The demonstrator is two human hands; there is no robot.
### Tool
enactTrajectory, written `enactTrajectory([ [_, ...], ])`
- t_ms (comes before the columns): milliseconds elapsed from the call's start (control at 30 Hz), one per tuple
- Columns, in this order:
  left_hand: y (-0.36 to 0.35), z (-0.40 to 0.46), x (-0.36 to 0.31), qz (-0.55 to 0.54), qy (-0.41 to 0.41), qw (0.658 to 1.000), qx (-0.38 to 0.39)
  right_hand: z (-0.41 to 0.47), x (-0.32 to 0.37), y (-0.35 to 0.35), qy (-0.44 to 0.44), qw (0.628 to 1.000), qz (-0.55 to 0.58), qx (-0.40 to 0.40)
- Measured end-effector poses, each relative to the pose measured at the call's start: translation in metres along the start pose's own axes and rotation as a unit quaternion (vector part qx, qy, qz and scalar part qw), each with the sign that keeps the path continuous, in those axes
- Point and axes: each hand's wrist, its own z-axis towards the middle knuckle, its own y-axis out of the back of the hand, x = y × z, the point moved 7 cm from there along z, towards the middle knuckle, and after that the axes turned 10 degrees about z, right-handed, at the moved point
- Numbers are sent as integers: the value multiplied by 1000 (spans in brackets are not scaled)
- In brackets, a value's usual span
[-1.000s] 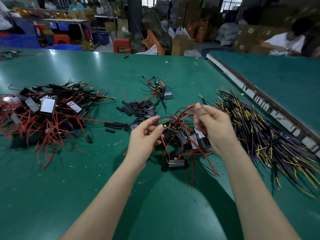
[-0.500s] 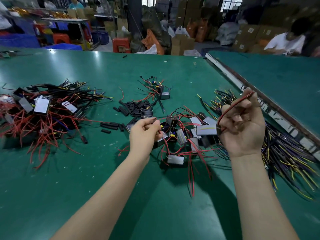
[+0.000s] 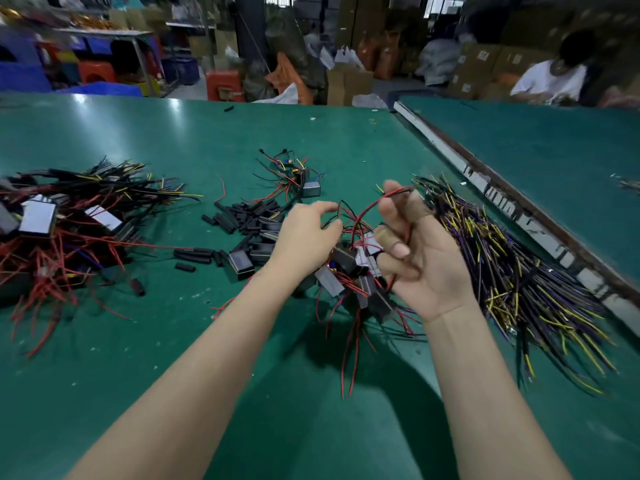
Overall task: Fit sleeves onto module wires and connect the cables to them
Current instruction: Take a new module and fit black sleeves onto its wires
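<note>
right hand (image 3: 420,258) lowered, gripped module hidden

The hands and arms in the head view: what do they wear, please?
Both forearms are bare, with no sleeves, gloves, watch or rings visible. The left hand wears nothing. On the right hand, two fingers carry brownish tan wraps like finger cots or tape, leaving the fingertips uncovered.

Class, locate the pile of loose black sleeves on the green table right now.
In the head view, the black sleeves lie at table centre, just left of the left hand, between the finished pile at far left and the modules.
</note>
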Motion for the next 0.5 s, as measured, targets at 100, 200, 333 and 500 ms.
enactTrajectory([
  [100, 6, -8, 5, -11, -16, 1000, -19, -1, -11, -7, -16, 1000, -22, 11],
  [200, 18, -18, 17, -72, 24, 995, -71, -4, -14, -15, -13, 999, 7, 41],
  [333, 54, -44, 12, -86, -22, 976, -200, -7, -8, -24, 25, 996, 33, 85],
  [500, 63, -61, -9, -194, -118, 970, -86, 0, -28, -34, 99, 980, -158, 64],
])
